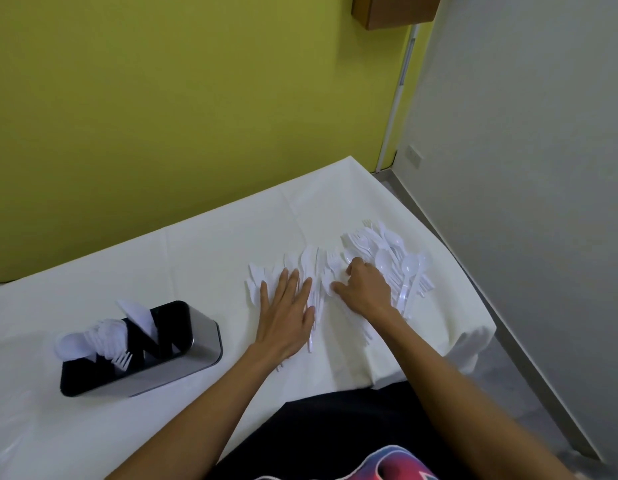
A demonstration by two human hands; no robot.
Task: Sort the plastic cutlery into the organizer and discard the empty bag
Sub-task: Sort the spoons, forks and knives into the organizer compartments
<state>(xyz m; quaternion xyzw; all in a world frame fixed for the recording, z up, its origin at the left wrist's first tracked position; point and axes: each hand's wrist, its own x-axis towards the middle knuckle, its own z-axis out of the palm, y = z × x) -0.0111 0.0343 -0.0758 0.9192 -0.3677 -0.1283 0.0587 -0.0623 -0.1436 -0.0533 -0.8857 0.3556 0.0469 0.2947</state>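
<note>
A spread of white plastic cutlery (387, 258) lies on the right part of the white table: knives on the left of it, forks and spoons toward the right. My left hand (288, 311) lies flat with straight fingers on the knives (309, 261). Just to its right, my right hand (364, 289) rests on the forks and spoons with fingers curled into the pile; whether it holds a piece I cannot tell. The black and steel organizer (196, 341) stands at the left and holds several spoons, forks and a knife. No bag is in view.
The white-covered table (214, 258) runs against a yellow-green wall; its right corner ends close to the cutlery pile. A grey wall and floor strip lie to the right. My dark-clothed lap sits at the table's near edge.
</note>
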